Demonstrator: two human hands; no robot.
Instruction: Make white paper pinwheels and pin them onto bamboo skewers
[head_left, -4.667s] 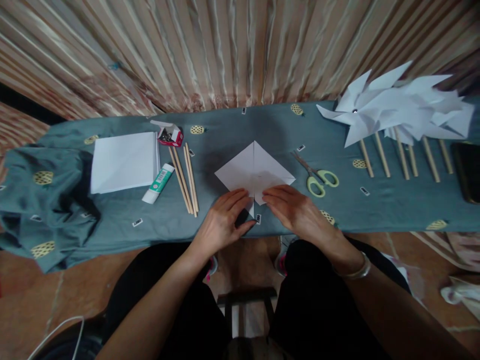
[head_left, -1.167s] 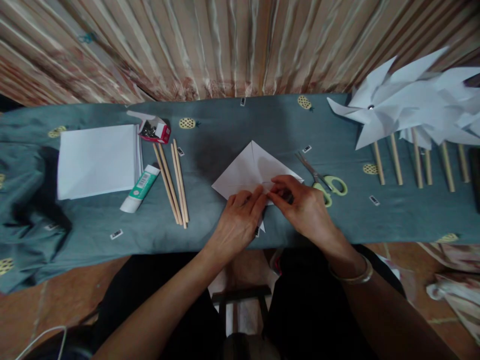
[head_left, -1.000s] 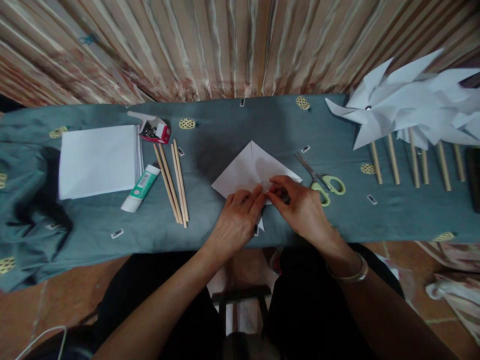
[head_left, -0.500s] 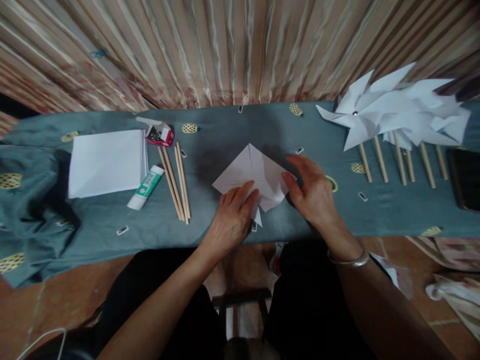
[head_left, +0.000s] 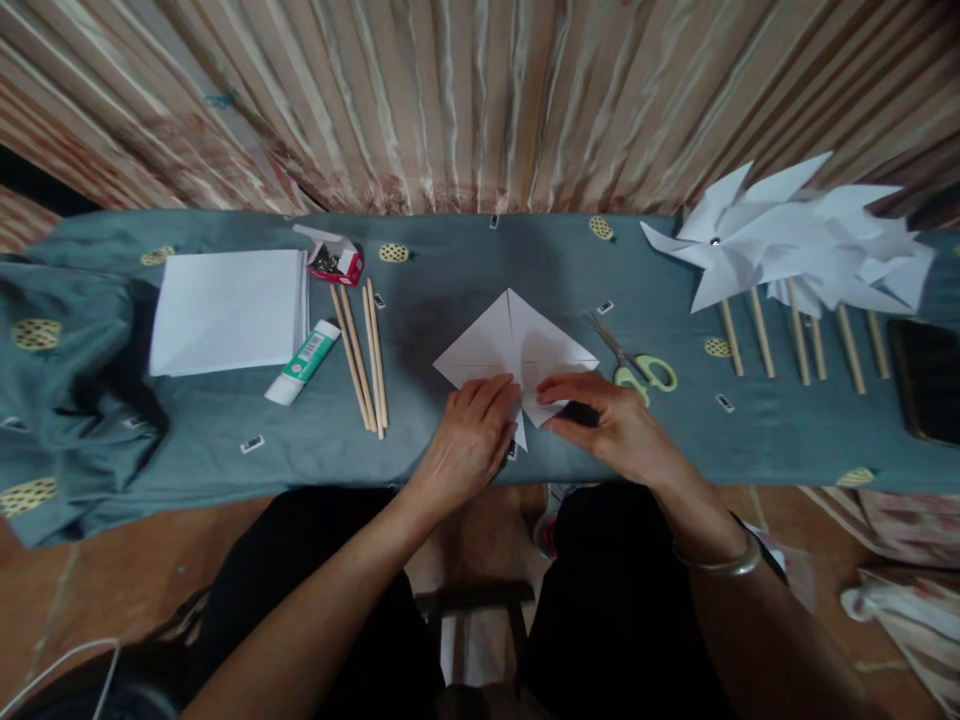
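The left hand lies across the near left part of a diamond-set sheet of white paper, fingers together on top, apparently to keep it from sliding; whether its thumb grips the edge, I cannot tell from my remote post. The right hand, a metal bracelet at its wrist, works opposite: thumb and fingertips stand a narrow gap apart at the near right flap, a grip I judge suited to feeling out thin paper. The sheet sits centred between the knees, square to the wearer, likely so both hands meet it evenly. Lines run in from its corners, and the near side is parted into two points.

Just right of the sheet I see green-handled scissors, blades away from the wearer, a placement that seems to keep the loops in easy reach. On the left, wooden sticks lie lengthwise, beside a glue stick, an open red-and-white box of small metal pieces and a neat stack of paper, supplies seemingly grouped on one side.

At far right, finished pinwheels overlap, stems toward the wearer, near a dark flat device.
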